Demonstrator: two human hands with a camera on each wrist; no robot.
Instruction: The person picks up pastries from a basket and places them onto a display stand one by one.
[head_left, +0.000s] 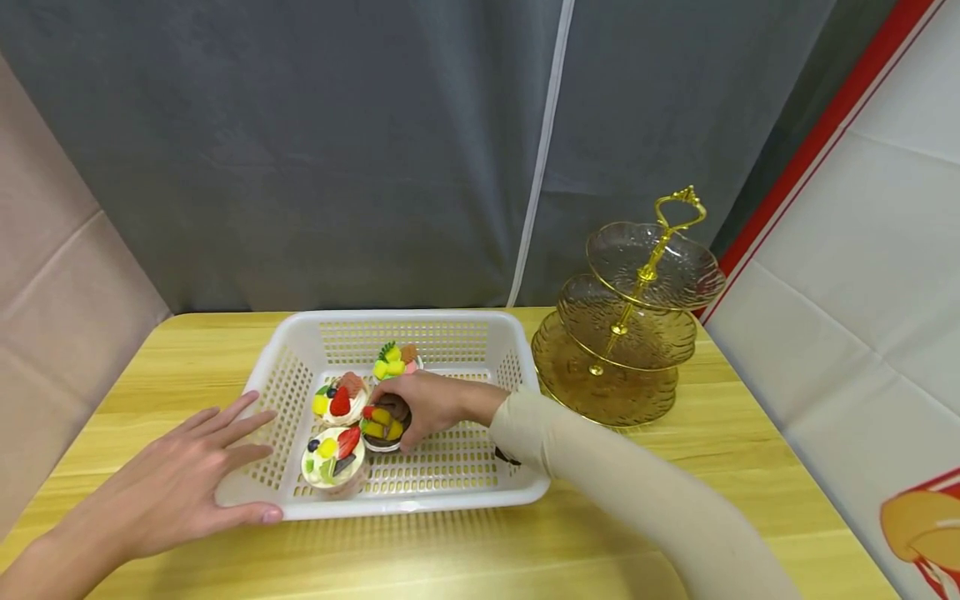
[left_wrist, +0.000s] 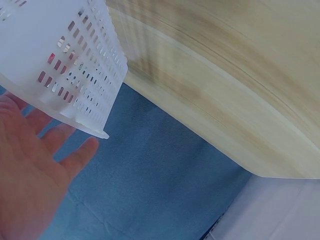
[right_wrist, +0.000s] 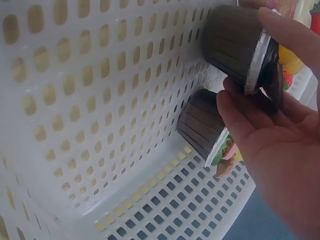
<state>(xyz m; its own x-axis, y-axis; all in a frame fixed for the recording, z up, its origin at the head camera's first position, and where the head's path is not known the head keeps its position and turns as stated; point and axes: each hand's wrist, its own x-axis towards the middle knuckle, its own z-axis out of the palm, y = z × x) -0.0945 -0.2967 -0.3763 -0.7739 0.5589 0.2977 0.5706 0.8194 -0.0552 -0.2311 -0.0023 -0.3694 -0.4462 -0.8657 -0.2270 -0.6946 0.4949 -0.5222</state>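
Observation:
My right hand (head_left: 437, 402) reaches into a white perforated plastic basket (head_left: 420, 505) and grips a toy chocolate cupcake (head_left: 385, 425) topped with yellow fruit. Thumb and fingers lie on either side of its dark ribbed cup (right_wrist: 232, 42) in the right wrist view. Close by in the basket are two cream-topped cupcakes with strawberry, the nearer one (head_left: 330, 458) and the one behind it (head_left: 341, 400). Another cupcake (head_left: 393, 362), with yellow and pink toppings, sits at the back. My left hand (head_left: 191, 471) is spread at the basket's left rim, fingers extended and holding nothing.
A three-tier amber glass stand (head_left: 607, 417) with a gold handle (head_left: 681, 208) stands right of the basket. Both rest on a wooden table (head_left: 720, 492). A grey curtain (head_left: 337, 167) hangs behind, with pale panels at both sides.

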